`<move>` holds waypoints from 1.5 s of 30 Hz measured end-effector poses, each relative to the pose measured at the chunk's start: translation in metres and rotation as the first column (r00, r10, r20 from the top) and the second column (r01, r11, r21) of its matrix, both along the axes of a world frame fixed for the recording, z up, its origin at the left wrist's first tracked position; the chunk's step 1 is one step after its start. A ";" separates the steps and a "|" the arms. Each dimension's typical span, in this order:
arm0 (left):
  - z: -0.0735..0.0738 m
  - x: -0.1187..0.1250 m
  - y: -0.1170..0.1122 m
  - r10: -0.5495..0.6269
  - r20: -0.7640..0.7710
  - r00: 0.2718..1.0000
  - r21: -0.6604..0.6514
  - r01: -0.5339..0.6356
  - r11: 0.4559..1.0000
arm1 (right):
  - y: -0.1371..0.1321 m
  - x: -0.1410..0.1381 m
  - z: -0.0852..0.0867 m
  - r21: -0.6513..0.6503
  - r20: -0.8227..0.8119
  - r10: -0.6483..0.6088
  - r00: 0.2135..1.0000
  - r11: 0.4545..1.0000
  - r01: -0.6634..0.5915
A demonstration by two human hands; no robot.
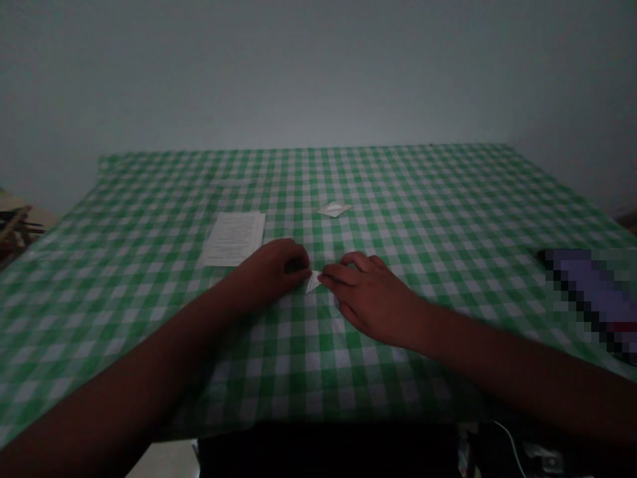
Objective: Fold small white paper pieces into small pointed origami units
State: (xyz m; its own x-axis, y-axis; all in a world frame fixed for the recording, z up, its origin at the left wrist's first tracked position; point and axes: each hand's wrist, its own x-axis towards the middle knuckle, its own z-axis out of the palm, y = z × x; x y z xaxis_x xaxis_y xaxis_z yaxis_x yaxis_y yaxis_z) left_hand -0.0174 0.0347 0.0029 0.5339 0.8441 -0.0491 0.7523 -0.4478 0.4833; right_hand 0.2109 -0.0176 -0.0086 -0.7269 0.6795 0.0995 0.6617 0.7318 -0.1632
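A small folded piece of printed paper (313, 282) lies low over the checked cloth, between my two hands. My left hand (279, 264) has its thumb and fingers curled together at the paper's upper left edge. From the other side, my right hand (375, 295) pinches the paper's right edge with thumb and forefinger. The fingertips cover part of the paper, so its full shape is hidden. Just beyond my left hand rests a stack of printed sheets (233, 238). Farther off, a diamond-shaped folded paper (334, 209) sits flat.
A green and white checked tablecloth (423, 199) covers the table, which stands against a pale wall (318, 73). At the right edge is a blurred-out dark and purple object (592, 292). Wooden furniture (17, 229) shows at the far left.
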 end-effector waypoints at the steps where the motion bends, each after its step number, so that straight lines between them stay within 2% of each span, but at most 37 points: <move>1: 0.001 0.000 0.000 -0.006 -0.003 1.000 -0.013 0.006 1.000 | 0.000 0.000 0.000 -0.003 -0.005 0.000 1.000 1.000 0.000; 6: 0.009 -0.008 0.002 -0.097 -0.028 0.995 -0.072 0.095 0.993 | 0.000 0.001 0.000 -0.011 -0.016 -0.004 1.000 1.000 0.004; 10: 0.016 -0.011 -0.001 -0.202 -0.051 0.978 -0.047 0.200 0.979 | 0.001 0.000 0.003 -0.019 -0.009 -0.011 1.000 1.000 0.011; 14: 0.020 -0.008 -0.010 -0.252 -0.124 0.960 -0.035 0.250 0.968 | 0.001 -0.001 0.005 -0.016 -0.003 -0.009 1.000 1.000 0.009; 17: 0.020 -0.003 -0.018 -0.221 -0.216 0.951 0.021 0.231 0.973 | 0.000 -0.001 0.005 0.015 0.020 -0.032 0.999 0.999 0.031; 20: 0.018 0.001 -0.027 -0.168 -0.343 0.924 0.152 0.231 0.961 | -0.001 -0.001 0.004 0.078 0.056 -0.095 0.994 0.993 0.091; 24: 0.013 0.006 -0.035 -0.146 -0.363 0.920 0.281 0.257 0.925 | 0.003 0.000 0.005 0.123 0.086 -0.146 0.986 0.983 0.135; 28: 0.009 0.009 -0.037 -0.173 -0.358 0.918 0.283 0.283 0.917 | 0.008 0.002 0.005 0.122 0.089 -0.186 0.978 0.977 0.175; 33: 0.011 0.011 -0.040 -0.161 -0.367 0.916 0.268 0.270 0.925 | 0.002 0.003 0.006 0.086 0.086 -0.094 0.992 0.993 0.086; 36: 0.012 0.011 -0.042 -0.154 -0.373 0.915 0.256 0.261 0.931 | 0.000 0.003 0.006 0.048 0.079 -0.092 0.993 0.995 0.089; 45: 0.009 0.009 -0.037 -0.186 -0.394 0.900 0.280 0.311 0.908 | 0.014 0.012 -0.001 -0.099 -0.060 -0.130 0.990 0.987 0.124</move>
